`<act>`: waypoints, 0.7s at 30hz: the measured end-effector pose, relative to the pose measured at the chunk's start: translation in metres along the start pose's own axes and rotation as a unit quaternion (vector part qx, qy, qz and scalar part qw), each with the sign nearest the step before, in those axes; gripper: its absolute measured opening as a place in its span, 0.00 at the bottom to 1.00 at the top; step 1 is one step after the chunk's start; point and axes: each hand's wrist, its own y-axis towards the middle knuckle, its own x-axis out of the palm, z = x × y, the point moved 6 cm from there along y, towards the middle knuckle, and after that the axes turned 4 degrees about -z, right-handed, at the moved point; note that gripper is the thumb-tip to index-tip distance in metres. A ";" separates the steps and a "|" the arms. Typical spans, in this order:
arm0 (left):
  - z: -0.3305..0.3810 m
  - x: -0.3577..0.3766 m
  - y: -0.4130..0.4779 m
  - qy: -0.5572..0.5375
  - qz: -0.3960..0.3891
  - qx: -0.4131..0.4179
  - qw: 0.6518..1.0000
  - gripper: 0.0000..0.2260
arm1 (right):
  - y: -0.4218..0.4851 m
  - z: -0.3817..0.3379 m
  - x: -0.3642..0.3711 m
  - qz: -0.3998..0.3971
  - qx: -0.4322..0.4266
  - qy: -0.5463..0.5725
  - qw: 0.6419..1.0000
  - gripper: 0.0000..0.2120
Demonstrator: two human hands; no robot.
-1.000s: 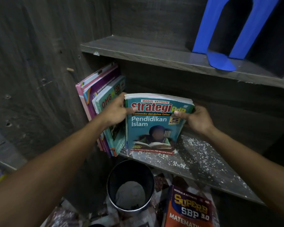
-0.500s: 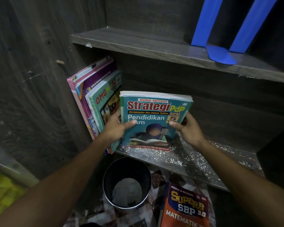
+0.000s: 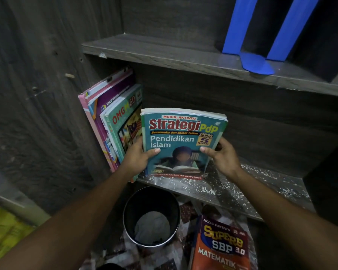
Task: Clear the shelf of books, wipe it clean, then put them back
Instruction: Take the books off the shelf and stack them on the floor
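A teal book titled "Strategi PdP Pendidikan Islam" (image 3: 181, 133) stands upright with its bottom edge on the lower shelf (image 3: 261, 191), cover facing me. My left hand (image 3: 138, 158) grips its left edge, thumb on the cover. My right hand (image 3: 221, 155) grips its right edge, thumb on the cover too. To the left, several books (image 3: 113, 115) lean against the shelf's left wall, the front one reading "OMG". The shelf board is strewn with white crumbs and dust.
A blue bookend (image 3: 256, 63) stands on the upper shelf (image 3: 164, 53). Below the shelf, a black bin (image 3: 151, 215) sits on the floor with a grey cloth inside. An orange "Superb SBP Matematik" book (image 3: 220, 246) lies right of the bin. Yellow material (image 3: 4, 228) lies far left.
Both hands slid down the book's sides from near its top to mid-height. The book stands a little further from the leaning books, showing more of the "OMG" cover.
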 end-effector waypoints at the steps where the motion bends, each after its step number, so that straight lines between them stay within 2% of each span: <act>1: 0.000 0.000 -0.001 0.000 0.000 -0.002 1.000 0.16 | -0.002 0.000 -0.001 -0.001 0.002 0.005 1.000 0.21; 9: 0.017 0.003 -0.013 0.003 -0.009 0.006 1.000 0.18 | -0.026 -0.016 -0.011 0.005 -0.004 0.032 0.999 0.16; 13: 0.023 0.009 -0.022 -0.033 -0.024 0.028 0.999 0.25 | -0.039 -0.017 -0.017 0.027 -0.004 0.041 0.999 0.15; 16: 0.028 0.014 -0.030 -0.021 -0.041 0.062 0.997 0.32 | -0.049 -0.014 -0.019 0.032 -0.003 0.060 0.998 0.16; 21: 0.031 0.023 -0.042 -0.004 -0.041 0.067 0.997 0.35 | -0.067 -0.010 -0.020 0.055 -0.004 0.077 0.996 0.21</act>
